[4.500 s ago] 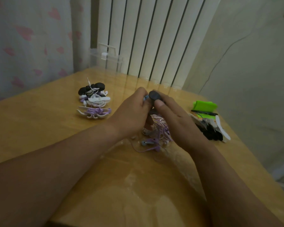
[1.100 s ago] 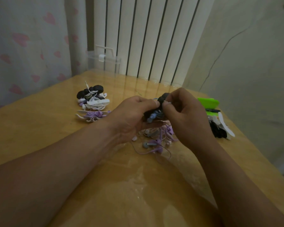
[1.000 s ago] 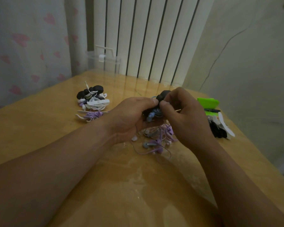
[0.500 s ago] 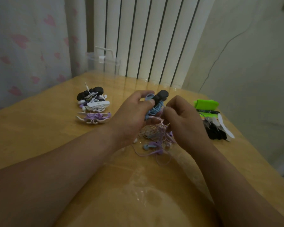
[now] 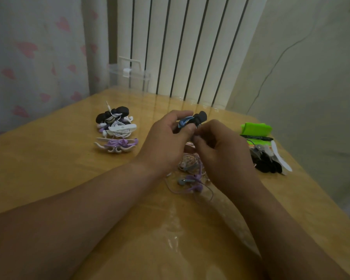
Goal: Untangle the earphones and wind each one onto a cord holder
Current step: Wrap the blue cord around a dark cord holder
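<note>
Over the last half second the slack blue cord [image 5: 183,122] has drawn up tight on the black holder [image 5: 200,117] — my left hand [image 5: 166,142] has its fingers [image 5: 182,113] curled round it above the bench [image 5: 49,168], and my right hand [image 5: 222,150] is pinching what I take for the cord's tail. This earphone looks nearly wound; the purple tangle [image 5: 192,170] waits beneath.

From my feed I make out the left hand [image 5: 166,142] and the right hand [image 5: 220,152], both bare. The left forearm [image 5: 79,209] and right forearm [image 5: 281,229] run uncovered to the lower edge of the view. Dim light hides finer marks.
</note>
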